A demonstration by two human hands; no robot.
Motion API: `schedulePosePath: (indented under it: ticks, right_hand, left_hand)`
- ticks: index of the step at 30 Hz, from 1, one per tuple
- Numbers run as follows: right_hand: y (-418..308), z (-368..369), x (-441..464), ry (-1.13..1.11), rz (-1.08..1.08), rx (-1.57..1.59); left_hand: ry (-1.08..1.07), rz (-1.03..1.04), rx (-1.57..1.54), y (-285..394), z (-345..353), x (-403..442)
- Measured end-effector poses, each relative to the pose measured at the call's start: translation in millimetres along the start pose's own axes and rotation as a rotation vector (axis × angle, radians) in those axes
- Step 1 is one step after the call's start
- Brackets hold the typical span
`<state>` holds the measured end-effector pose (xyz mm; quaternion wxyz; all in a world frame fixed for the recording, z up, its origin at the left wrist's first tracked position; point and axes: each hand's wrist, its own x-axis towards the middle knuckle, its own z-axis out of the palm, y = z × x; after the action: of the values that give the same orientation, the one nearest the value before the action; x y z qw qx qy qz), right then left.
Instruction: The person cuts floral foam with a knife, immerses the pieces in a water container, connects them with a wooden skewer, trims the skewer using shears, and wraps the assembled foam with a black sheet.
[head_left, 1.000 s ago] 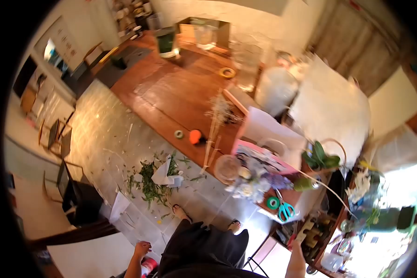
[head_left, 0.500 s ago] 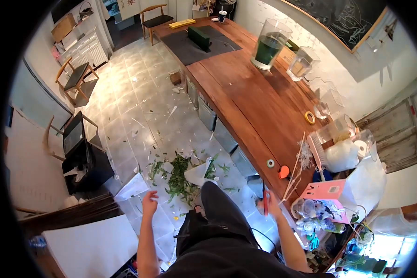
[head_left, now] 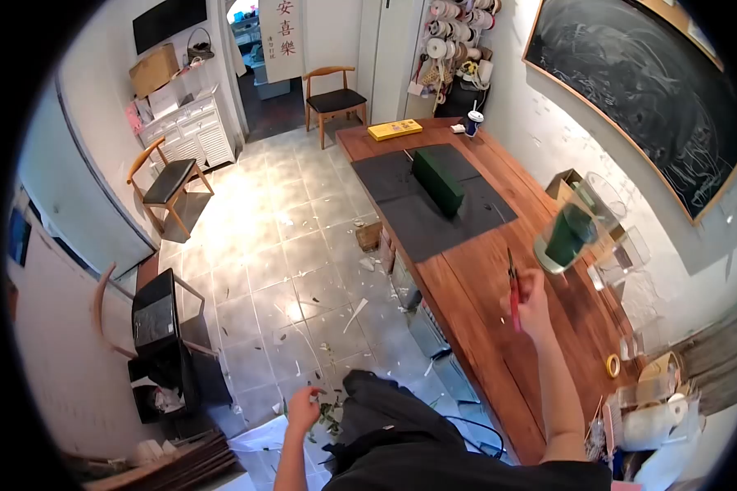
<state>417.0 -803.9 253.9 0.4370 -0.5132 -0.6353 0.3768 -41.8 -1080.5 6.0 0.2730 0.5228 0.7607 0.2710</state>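
My right hand (head_left: 532,307) is closed round a red-handled tool (head_left: 514,296), its dark narrow tip pointing up, above the wooden table (head_left: 487,327). Low in the view, my left hand (head_left: 304,408) hangs over the floor beside my dark trousers, fingers loosely bent and holding nothing. A dark green block (head_left: 437,182) stands on a dark mat (head_left: 399,217) at the table's far end. Beyond my right hand is a clear vase (head_left: 580,225) with something dark green inside.
A yellow box (head_left: 395,129) and a cup (head_left: 474,121) sit at the far edge. Yellow tape (head_left: 613,365) lies at the right. Chairs (head_left: 169,182) and a black bin (head_left: 165,394) stand left. Leaves and scraps litter the floor (head_left: 278,270).
The view has swung toward the table's far end. My right hand, with the red tool, has moved forward from the near table edge to over the tabletop. The trousered leg covers more of the leaf pile.
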Motion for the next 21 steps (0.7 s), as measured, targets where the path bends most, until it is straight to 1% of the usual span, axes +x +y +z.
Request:
schedulePosePath:
  ticks: [1, 2, 4, 5, 7, 8, 10, 11, 13, 15, 17, 18, 19, 21]
  right_hand:
    - [0, 5, 42, 0.046, -0.092, -0.108]
    - [-16, 10, 82, -0.012, -0.141, -0.101]
    - [-55, 20, 148, -0.139, -0.067, -0.279]
    - [-68, 22, 174, -0.197, -0.032, -0.364]
    - [-77, 24, 220, -0.229, -0.085, -0.590]
    - [-77, 26, 242, -0.249, -0.117, -0.703]
    - [-63, 26, 282, -0.221, -0.072, -0.914]
    - [-56, 25, 304, -0.202, -0.046, -1.017]
    - [-38, 23, 347, -0.219, 0.055, -0.990]
    - [-31, 31, 391, -0.213, 0.161, -0.995]
    - [-27, 43, 447, -0.210, 0.284, -1.034]
    - [-14, 45, 476, -0.224, 0.268, -1.027]
    - [-12, 56, 508, -0.250, 0.317, -1.044]
    - [-15, 88, 575, -0.320, 0.419, -1.072]
  left_hand:
    - [-0.014, -0.041, 0.015, 7, -16, 31]
    - [0.013, -0.039, -0.077, 13, -30, 60]
    - [0.076, -0.025, -0.257, 30, -56, 129]
    - [0.090, -0.076, -0.252, 41, -63, 159]
    - [0.114, -0.174, -0.236, 56, -73, 214]
    - [0.107, -0.119, -0.237, 56, -69, 241]
    - [0.096, -0.007, -0.243, 48, -50, 305]
    - [0.032, 0.042, -0.223, 54, -50, 341]
    - [-0.114, 0.138, -0.180, 74, -45, 425]
    - [-0.200, 0.199, -0.186, 98, -40, 523]
    - [-0.261, 0.309, -0.226, 143, -32, 629]
    - [-0.263, 0.374, -0.246, 158, -16, 682]
    - [-0.268, 0.427, -0.273, 173, 4, 728]
    - [-0.208, 0.619, -0.296, 229, 27, 808]
